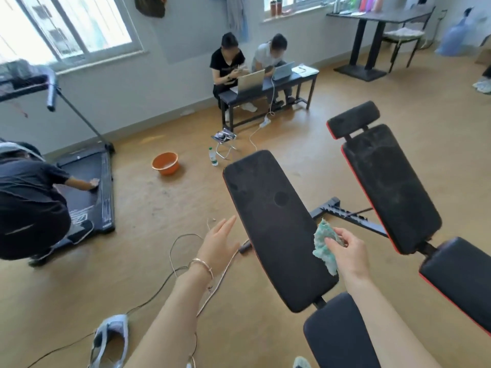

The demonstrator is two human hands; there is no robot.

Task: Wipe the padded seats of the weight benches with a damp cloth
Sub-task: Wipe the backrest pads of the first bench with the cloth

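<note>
Two black padded weight benches with red edging stand side by side. The near bench [273, 221] has a long back pad and a seat pad [337, 330] below it. The far bench [390, 187] lies to the right, with a headrest pad at its top and a seat pad [457, 277]. My right hand [348, 251] pinches a crumpled teal cloth [322, 244] at the right edge of the near bench's back pad. Left of that pad, my left hand [219, 248] hovers above the floor with straight fingers, holding nothing.
An orange basin [165, 163] and a water bottle [213, 156] stand on the wooden floor beyond the benches. Cables [186, 264] trail across the floor near my left arm. A crouching person [32, 203] wipes a treadmill at left. Two people sit at a low bench [265, 88].
</note>
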